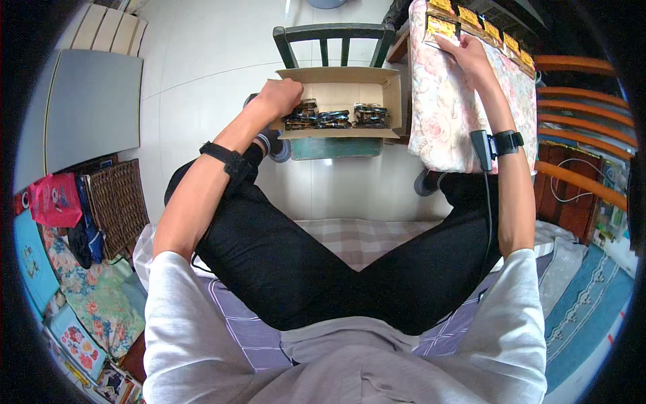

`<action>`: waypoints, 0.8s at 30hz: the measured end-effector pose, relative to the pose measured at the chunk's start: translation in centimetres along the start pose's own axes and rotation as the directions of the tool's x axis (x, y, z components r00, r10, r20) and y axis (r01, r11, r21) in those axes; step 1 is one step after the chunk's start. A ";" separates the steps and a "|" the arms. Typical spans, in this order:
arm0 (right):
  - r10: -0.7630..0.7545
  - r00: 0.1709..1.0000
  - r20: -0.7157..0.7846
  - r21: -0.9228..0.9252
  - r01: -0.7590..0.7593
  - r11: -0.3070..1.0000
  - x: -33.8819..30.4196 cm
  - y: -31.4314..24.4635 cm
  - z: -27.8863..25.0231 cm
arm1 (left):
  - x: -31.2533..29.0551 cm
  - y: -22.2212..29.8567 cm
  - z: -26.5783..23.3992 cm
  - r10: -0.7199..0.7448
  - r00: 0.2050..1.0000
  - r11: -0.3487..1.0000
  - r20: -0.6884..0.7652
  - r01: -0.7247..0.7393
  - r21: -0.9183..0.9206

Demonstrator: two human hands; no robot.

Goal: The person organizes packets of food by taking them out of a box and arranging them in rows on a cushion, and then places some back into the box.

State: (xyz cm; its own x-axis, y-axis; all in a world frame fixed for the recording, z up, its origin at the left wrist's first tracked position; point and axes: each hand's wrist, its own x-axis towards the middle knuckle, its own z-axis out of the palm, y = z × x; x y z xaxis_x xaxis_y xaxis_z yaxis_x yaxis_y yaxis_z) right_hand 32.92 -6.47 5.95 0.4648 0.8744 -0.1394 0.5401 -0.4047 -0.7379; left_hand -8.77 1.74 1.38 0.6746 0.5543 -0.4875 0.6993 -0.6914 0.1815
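My right hand [469, 55] pinches the near edge of a small yellow-and-black packet [442, 27] between thumb and fingers. The packet is over the far left corner of the table with the floral cloth [441, 128]. More packets of the same look [492, 31] lie in a row along the far right edge. My left hand [285, 96] is closed at the left wall of an open cardboard box [396, 94], fingers curled over the rim. Inside the box, dark shiny packets [334, 119] sit in several stacks along the near side.
The box rests on a dark green chair [334, 29]. An orange-brown slatted wooden chair [582, 102] stands to the table's right. To the left are a grey cabinet [94, 111], a wicker basket [118, 202] and a pink bag [56, 200]. White tile floor [195, 67] lies between.
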 end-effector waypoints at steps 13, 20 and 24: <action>-0.060 0.996 0.062 0.193 0.047 0.980 -4.5 -3.4 -1.7 | -0.5 2.4 -4.8 0.007 1.000 1.000 0.009 -0.007 -0.028; -0.347 0.920 0.179 0.242 0.301 0.922 -7.7 -5.5 1.3 | -1.1 6.3 -9.0 0.079 0.878 0.858 -0.472 -0.301 -0.416; -0.377 0.896 0.236 0.191 0.338 0.922 -10.0 -6.8 3.1 | -1.2 10.3 -10.5 0.078 0.857 0.774 -0.510 -0.374 -0.510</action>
State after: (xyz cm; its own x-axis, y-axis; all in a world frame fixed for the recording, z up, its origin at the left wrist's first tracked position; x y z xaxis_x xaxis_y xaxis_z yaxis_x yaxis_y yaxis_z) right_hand 22.43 -11.63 10.28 0.0471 0.9989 -0.0022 0.5206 -0.0264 -0.8534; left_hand 0.17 -1.18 12.84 0.7530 0.6572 0.0321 0.4095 -0.5062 0.7590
